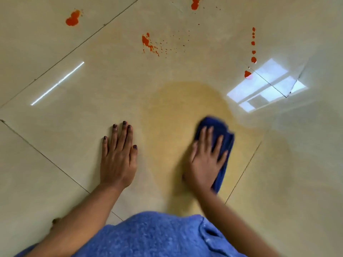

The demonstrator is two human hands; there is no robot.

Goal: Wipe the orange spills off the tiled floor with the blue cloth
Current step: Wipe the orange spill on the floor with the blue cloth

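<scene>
While the right hand (pixel 206 156) pressed the folded blue cloth (pixel 221 145) flat against the tiled floor (pixel 55 141), fingers spread and fairly straight over the fabric, the job looked no more than partly done. Around and beyond that hand lay a broad yellow-orange smear (pixel 178 112), thin and washed out, which I judged to be a spill already rubbed but not lifted clean. The left hand (pixel 118 156) rested open, palm down, on bare tile just beside the smear, holding nothing and seemingly bracing the body. Well ahead of both hands, the thick orange marks were untouched: a blob (pixel 72 18) far ahead of the left hand, a splatter with fine specks (pixel 148 43) ahead between the hands, another blob (pixel 194 3) at the frame's far edge, and a line of drops (pixel 253 51) ahead of the right hand. Most of the wiping was therefore still left.
</scene>
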